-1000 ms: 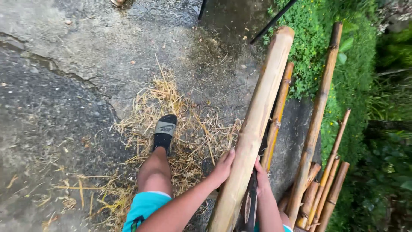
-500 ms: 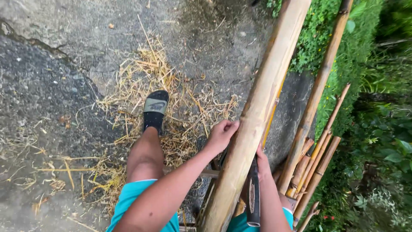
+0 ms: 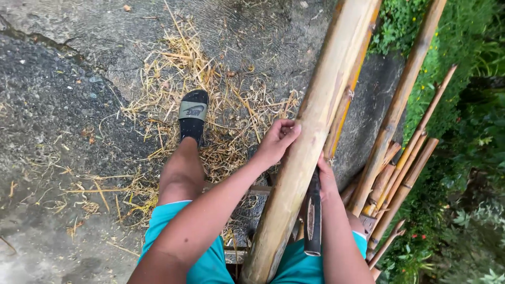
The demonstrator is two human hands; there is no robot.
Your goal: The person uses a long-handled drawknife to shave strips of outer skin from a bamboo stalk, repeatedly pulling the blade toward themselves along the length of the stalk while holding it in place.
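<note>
Near: right hand (image 3: pixel 326 176) clamped on a dark blade (image 3: pixel 312 221), tip pointing near. Left hand (image 3: pixel 278 141) wrapped on the thick bamboo pole (image 3: pixel 310 137), long axis running near-left to far-right over the straw-strewn ground (image 3: pixel 79 79). Thinner poles (image 3: pixel 400 105) right.

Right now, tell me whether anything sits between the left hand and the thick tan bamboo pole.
Nothing visible does. The left hand already rests on the thick tan bamboo pole, fingers curled against its side.
</note>
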